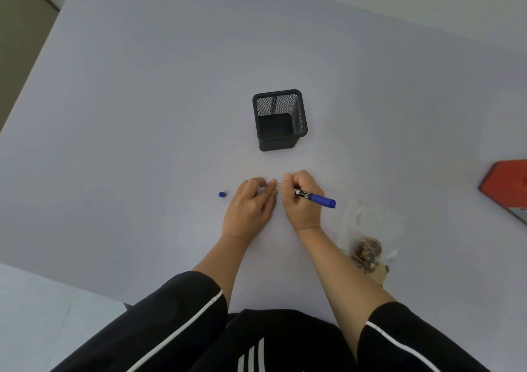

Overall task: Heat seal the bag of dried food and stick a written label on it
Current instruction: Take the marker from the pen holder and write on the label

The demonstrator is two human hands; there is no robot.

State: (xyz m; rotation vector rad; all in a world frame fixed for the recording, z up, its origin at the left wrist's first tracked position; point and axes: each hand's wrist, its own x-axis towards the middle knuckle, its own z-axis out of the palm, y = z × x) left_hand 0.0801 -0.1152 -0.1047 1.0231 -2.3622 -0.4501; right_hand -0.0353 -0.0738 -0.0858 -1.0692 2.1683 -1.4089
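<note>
My right hand (302, 200) grips a blue marker (316, 199), its tip hidden under my fingers and its rear end pointing right. My left hand (250, 209) lies flat beside it, fingers pressing down a small pale label (279, 187) that shows only as a sliver between both hands. The marker's blue cap (222, 194) lies loose on the table to the left of my left hand. A clear plastic bag of dried food (370, 246) lies flat to the right of my right forearm, its brown contents bunched at the near end.
A black mesh pen holder (281, 120) stands empty beyond my hands. A red heat sealer (506, 186) is cut off by the right edge. The pale table (142, 115) ends at the left, with floor beyond. My black sleeves fill the bottom.
</note>
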